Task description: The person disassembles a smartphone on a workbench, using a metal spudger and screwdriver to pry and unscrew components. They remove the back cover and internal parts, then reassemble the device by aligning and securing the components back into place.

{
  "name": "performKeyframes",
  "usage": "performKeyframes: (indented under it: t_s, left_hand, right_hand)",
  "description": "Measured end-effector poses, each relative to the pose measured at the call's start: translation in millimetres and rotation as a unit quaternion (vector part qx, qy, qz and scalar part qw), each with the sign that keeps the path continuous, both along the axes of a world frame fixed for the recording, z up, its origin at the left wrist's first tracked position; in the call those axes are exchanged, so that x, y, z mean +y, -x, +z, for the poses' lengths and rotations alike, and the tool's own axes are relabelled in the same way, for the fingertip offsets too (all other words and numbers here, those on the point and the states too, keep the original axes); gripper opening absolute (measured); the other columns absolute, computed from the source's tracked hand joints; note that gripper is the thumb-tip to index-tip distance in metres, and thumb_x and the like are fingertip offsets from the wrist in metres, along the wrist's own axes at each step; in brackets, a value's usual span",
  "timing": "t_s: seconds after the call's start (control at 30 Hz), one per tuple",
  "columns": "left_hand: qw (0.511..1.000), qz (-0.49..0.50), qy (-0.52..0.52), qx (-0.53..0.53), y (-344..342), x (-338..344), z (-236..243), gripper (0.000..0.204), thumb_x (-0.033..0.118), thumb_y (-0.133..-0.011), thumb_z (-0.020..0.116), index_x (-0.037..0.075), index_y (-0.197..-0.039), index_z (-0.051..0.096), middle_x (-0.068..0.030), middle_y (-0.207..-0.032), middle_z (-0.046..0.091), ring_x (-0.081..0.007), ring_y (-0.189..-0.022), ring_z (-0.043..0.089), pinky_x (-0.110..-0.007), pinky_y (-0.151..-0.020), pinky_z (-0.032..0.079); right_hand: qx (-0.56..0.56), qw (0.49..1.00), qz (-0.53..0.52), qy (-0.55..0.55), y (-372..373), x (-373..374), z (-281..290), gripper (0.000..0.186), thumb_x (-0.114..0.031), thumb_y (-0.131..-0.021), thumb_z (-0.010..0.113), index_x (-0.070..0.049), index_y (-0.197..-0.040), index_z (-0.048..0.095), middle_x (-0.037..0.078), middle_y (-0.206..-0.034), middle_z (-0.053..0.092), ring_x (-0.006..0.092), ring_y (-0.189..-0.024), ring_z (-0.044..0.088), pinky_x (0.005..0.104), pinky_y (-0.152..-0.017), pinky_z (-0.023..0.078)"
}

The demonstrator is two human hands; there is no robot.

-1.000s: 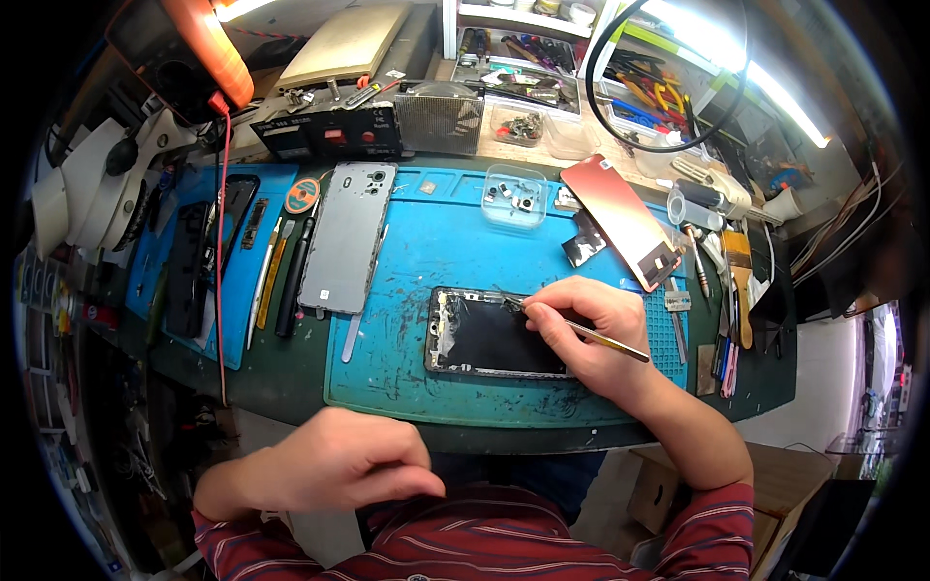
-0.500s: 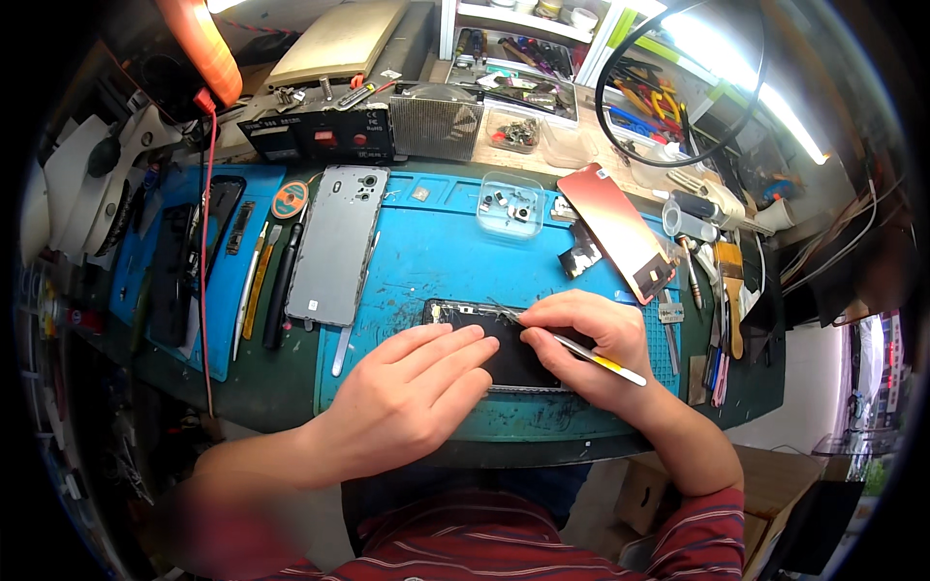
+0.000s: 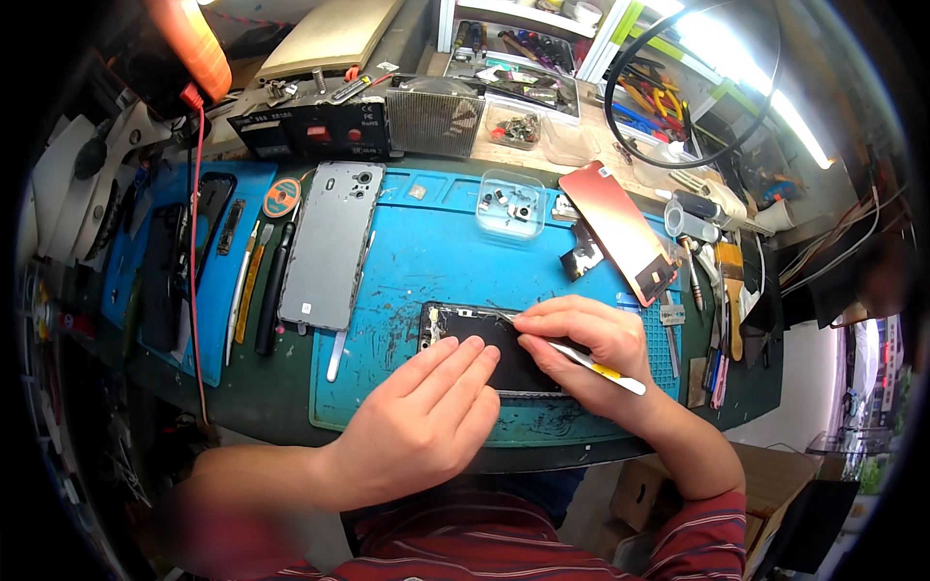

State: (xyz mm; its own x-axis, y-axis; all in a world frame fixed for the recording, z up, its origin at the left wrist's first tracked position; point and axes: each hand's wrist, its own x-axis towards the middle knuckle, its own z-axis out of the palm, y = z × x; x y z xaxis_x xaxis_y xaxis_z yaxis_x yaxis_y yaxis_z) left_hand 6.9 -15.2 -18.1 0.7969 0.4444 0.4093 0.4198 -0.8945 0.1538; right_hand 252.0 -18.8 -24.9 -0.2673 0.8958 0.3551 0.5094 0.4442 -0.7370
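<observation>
A black phone frame point(image 3: 518, 363) with its inside exposed lies flat on the blue work mat point(image 3: 426, 266). My left hand point(image 3: 426, 412) rests over the frame's near left part, fingers stretched out side by side and its thumb hidden. In my right hand point(image 3: 591, 339), thumb and fingers pinch a slim tool with a white and yellow handle point(image 3: 608, 372). The tool's thin tip points left at the frame's far edge; its exact contact is too small to make out. Dark shreds lie along that edge and on the mat.
Left of the frame lie a grey phone back cover point(image 3: 334, 242), a black pen-shaped tool point(image 3: 275, 290) and a solder reel point(image 3: 282, 198). Beyond it stands a clear box of small parts point(image 3: 511, 205). A pinkish phone panel point(image 3: 620, 232) and a brush point(image 3: 731, 290) lie to the right.
My left hand has drawn slightly nearer to me, uncovering more of the frame's left end. My right hand and its tool have shifted slightly along the far edge. The view has moved a little.
</observation>
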Motion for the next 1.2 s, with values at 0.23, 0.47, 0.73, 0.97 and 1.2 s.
performKeyframes:
  t_s: [0.23, 0.47, 0.73, 0.97, 1.2]
  left_hand:
    - [0.999, 0.023, -0.022, 0.015, -6, -8, -1, 0.011, 0.008, -0.09, 0.067, -0.001, -0.096, 0.07, -0.0205, -0.122, 0.076, -0.0327, -0.119, 0.073, -0.045, -0.105, 0.057]
    - [0.999, 0.015, -0.04, -0.001, -3, -4, -7, 0.014, 0.01, -0.088, 0.066, -0.002, -0.096, 0.068, -0.023, -0.12, 0.076, -0.0333, -0.117, 0.074, -0.044, -0.107, 0.056]
    - [0.999, 0.025, -0.024, -0.01, -6, -9, -6, 0.01, 0.006, -0.09, 0.067, -0.001, -0.097, 0.069, -0.022, -0.122, 0.076, -0.0336, -0.118, 0.074, -0.045, -0.105, 0.058]
    - [0.998, 0.022, -0.01, -0.056, -7, -21, -10, 0.012, 0.011, -0.09, 0.069, 0.002, -0.097, 0.069, -0.0178, -0.117, 0.077, -0.0297, -0.113, 0.075, -0.038, -0.095, 0.058]
    - [0.998, 0.047, 0.022, -0.038, 51, -69, -10, 0.024, 0.016, -0.081, 0.073, 0.012, -0.103, 0.08, 0.0057, -0.081, 0.064, -0.0122, -0.07, 0.056, -0.026, -0.065, 0.043]
  right_hand:
    - [0.03, 1.0, 0.004, -0.001, -1, 5, -10, 0.016, -0.001, -0.089, 0.08, 0.0, -0.106, 0.079, 0.014, -0.1, 0.079, 0.0257, -0.089, 0.078, 0.0329, -0.076, 0.062]
    - [0.046, 0.998, 0.002, 0.036, -3, 3, -5, 0.015, -0.002, -0.09, 0.079, 0.001, -0.105, 0.079, 0.014, -0.1, 0.079, 0.0234, -0.086, 0.078, 0.0312, -0.077, 0.061]
    - [0.033, 0.998, 0.013, 0.05, -5, 7, -3, 0.016, -0.001, -0.091, 0.079, 0.001, -0.107, 0.079, 0.014, -0.102, 0.08, 0.0235, -0.09, 0.078, 0.0317, -0.079, 0.061]
    - [0.034, 0.997, -0.012, 0.061, 2, 5, -4, 0.014, 0.0, -0.091, 0.08, 0.001, -0.105, 0.08, 0.014, -0.104, 0.08, 0.0214, -0.091, 0.078, 0.0315, -0.081, 0.061]
    - [0.049, 0.996, -0.028, 0.076, 0, 2, -5, 0.016, 0.003, -0.09, 0.078, 0.0, -0.105, 0.08, 0.013, -0.102, 0.08, 0.0207, -0.091, 0.078, 0.0307, -0.08, 0.061]
